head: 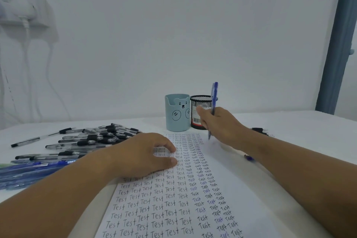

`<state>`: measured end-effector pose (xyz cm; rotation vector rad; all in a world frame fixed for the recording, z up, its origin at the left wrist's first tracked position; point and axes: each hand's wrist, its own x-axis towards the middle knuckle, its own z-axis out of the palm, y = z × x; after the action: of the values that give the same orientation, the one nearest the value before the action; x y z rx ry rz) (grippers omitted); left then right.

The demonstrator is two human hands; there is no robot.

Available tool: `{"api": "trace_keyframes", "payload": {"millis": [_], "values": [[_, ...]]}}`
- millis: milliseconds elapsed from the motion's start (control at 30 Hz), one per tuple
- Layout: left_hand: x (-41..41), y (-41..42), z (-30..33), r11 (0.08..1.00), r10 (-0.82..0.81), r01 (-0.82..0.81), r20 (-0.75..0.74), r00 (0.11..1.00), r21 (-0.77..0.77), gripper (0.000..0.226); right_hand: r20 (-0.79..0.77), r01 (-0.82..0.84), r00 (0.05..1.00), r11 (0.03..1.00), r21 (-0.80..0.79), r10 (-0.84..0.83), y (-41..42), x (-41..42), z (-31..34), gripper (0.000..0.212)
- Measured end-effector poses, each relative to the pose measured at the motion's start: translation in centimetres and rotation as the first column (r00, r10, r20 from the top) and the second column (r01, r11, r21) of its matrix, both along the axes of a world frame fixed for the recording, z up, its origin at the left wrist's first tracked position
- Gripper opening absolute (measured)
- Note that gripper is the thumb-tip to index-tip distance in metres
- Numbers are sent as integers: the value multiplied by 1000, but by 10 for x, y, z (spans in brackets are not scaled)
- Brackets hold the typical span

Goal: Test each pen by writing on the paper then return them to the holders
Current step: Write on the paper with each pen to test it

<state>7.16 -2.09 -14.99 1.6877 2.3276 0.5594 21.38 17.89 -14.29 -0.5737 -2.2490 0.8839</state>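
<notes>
Paper [173, 195] full of the word "Test" lies on the white table [299, 127]; the left hand [144, 153] rests on its upper left part with loose fingers, holding nothing; the right hand [222, 124] grips a blue pen [213, 106] upright by the paper's top right corner; just beyond the paper stand a blue bear holder [176, 114] and a black mesh holder [200, 106]; left of the paper lies a pile of pens [87, 141].

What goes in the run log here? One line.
right hand: holds blue pen | left hand: presses paper | holders: empty-looking
</notes>
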Motion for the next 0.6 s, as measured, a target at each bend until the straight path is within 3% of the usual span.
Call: {"api": "trace_keyframes", "payload": {"millis": [100, 200, 333, 600], "values": [[0, 0, 0, 1000, -8, 8, -2, 1000, 5, 42, -35, 20, 999, 987, 157, -15, -5, 2, 6, 38], [1, -1, 1, 1000, -10, 10, -10, 1000, 7, 42, 6, -77, 997, 967, 244, 78, -10, 7, 2, 14], [2, -1, 1, 1000, -1, 1, -16, 1000, 10, 42, 48, -77, 997, 899, 432, 62, -11, 9, -3, 20], [7, -1, -1, 997, 15, -15, -10, 1000, 75, 35, 67, -151, 989, 905, 398, 135, -11, 12, -6, 21]]}}
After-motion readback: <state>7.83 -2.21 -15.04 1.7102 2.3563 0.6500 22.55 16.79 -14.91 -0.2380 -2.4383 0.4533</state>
